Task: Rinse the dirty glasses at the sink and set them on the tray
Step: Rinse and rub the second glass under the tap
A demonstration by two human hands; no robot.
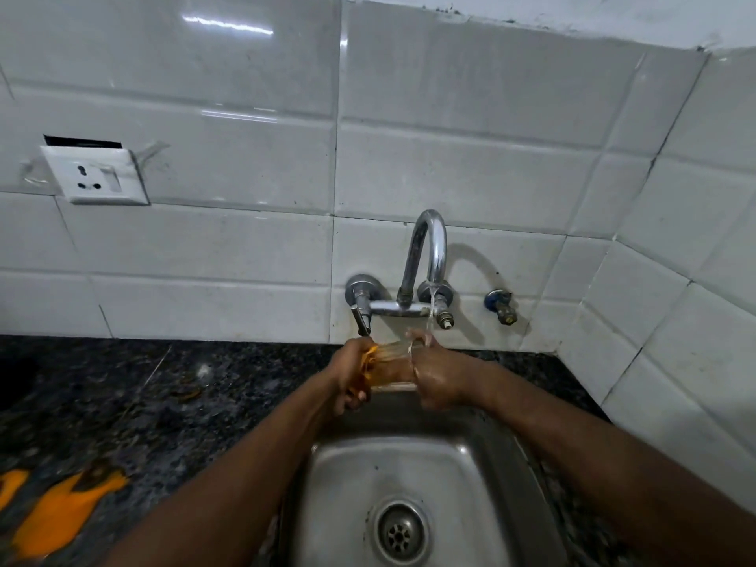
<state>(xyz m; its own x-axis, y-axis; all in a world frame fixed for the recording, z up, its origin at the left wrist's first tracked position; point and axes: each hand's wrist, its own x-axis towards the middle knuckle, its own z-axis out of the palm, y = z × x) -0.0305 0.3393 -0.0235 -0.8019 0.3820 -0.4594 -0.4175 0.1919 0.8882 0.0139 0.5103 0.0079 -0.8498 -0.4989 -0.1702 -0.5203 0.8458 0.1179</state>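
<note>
A person stands at a steel sink [470,456] set into a dark speckled worktop [122,394], seen from above by a head camera. Both bare hands hold a clear glass [392,364] on its side over the back edge of the sink, just under the curved chrome tap [425,255].

The left hand [352,374] has its grip curled round one end of the glass. Something orange [370,362] shows among its fingers, but what it is cannot be told. The right hand [439,378] has its grip wrapped round the other end.

A thin stream of water [430,317] falls from the spout onto the right hand and the glass. The round drain [399,536] lies below, near the bottom of the view. White tiles [245,137] cover the wall, with a white socket [96,176] at the left. Blurred orange shapes [61,509] lie on the worktop at the lower left.
</note>
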